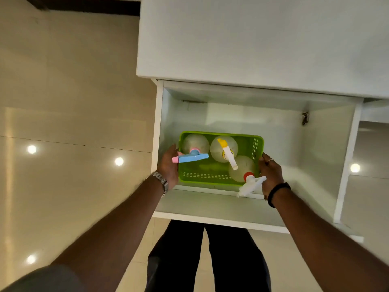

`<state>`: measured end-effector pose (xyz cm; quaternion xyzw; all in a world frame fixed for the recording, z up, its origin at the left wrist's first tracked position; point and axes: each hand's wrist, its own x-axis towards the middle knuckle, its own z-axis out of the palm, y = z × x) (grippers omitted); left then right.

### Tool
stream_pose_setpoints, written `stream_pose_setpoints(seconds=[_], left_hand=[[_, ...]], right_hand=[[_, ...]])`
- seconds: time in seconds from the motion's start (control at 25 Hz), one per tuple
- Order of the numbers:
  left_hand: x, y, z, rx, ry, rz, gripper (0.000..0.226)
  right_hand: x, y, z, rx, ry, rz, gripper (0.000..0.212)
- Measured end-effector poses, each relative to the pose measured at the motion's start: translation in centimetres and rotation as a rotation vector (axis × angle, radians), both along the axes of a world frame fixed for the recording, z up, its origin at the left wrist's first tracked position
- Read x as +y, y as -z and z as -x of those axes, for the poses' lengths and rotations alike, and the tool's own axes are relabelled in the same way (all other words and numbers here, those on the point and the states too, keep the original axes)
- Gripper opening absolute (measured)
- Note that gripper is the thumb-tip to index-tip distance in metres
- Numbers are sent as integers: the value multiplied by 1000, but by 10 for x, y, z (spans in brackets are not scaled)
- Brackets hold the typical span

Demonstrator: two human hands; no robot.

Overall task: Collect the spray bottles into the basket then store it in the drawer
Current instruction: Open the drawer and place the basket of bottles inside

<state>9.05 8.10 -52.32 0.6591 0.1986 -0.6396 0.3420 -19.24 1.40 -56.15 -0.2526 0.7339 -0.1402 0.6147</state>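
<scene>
A green plastic basket (pixel 205 179) sits inside the open white drawer (pixel 212 207), toward its left side. Three clear spray bottles stand in it: one with a blue and pink head (pixel 192 158) at the left, one with a yellow and white head (pixel 228 153) in the middle, one with a red collar and white head (pixel 251 183) at the near right corner. My left hand (pixel 169 166) grips the basket's left rim. My right hand (pixel 271 172) grips its right rim.
The white cabinet top (pixel 252 39) overhangs the drawer's back. A metal bracket (pixel 305 118) sits on the drawer's back wall at the right. Glossy beige floor tiles (pixel 73 123) lie to the left. My dark trouser legs (pixel 210 260) stand below the drawer front.
</scene>
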Motion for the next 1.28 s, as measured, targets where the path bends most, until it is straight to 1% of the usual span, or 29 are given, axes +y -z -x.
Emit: stream_pose_setpoints(seconds=[0.08,0.2,0.36,0.44,0.56,0.76,0.84,0.92,1.0,1.08,1.16,1.28], left_hand=[[2,23,3,44,-7,-35,47],[11,49,4,121,5,-38,65],[14,53,8,91,-16,-80,69],[10,40,12,44,-58,-94,65],[11,8,16,-50,-204,-100,58],[51,-72,34,-126,-340,-92,62],[71,-97,42,-161,-384,-68,56],[91,-114,51,-153,-372,-30,49],[108,-119,60,-131,-347,-17,46],[122,-119,68,-112,-335,-38,44],[133,-119,77,-46,-317,-77,41],[143,-122,90,85,-249,-158,41]], right_hand=[[3,26,5,12,2,-46,34],[16,49,14,31,-32,-63,37],[21,52,15,25,-30,-35,37],[16,46,12,19,-11,-49,37],[7,37,4,12,-5,-94,37],[13,33,-21,-7,-43,-163,35],[20,32,-30,-31,-45,-181,35],[24,32,-32,-37,-50,-194,36],[24,30,-30,-31,-77,-198,42],[21,23,-24,38,-78,-169,44],[23,-1,-14,105,-30,-76,41],[50,-64,0,133,-22,87,27]])
